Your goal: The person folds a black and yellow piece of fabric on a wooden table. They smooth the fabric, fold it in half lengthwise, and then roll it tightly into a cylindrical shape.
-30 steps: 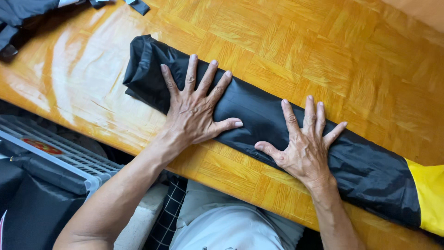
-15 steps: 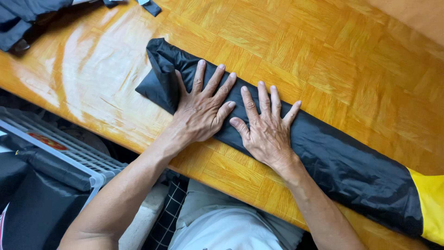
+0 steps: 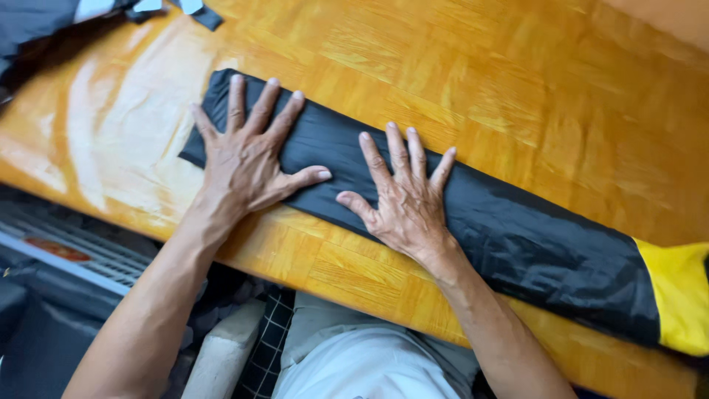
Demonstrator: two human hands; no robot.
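Item: folded black fabric bundle (image 3: 517, 229), a long narrow strip lying diagonally across the wooden table (image 3: 517, 81), from upper left toward lower right, close to the near edge.
Material: thin, slightly glossy synthetic cloth, finely creased; it looks slippery and springy, the kind that tends to unfold unless held down.
Far end: a yellow fabric section (image 3: 679, 295) adjoins the black at the lower right and runs out of view.
Left hand (image 3: 247, 159): laid flat, palm down, fingers spread, on the upper-left end of the bundle; it grips nothing, only presses.
Right hand (image 3: 406, 199): likewise flat and splayed, just beside the left hand, thumbs near each other but apart; open, nothing clasped.
Reason for hold: the two broad palms appear to keep the folds pressed flat and the strip's edges in line.
Support: table of orange-brown parquet-pattern wood, varnished, with bright glare at the left.
Upper left corner: dark cloth with pale straps (image 3: 44, 22), well apart from the bundle, partly cut off.
Below table edge: the person's light shirt (image 3: 369, 362) and a white slatted object (image 3: 74, 251), too blurred to identify.
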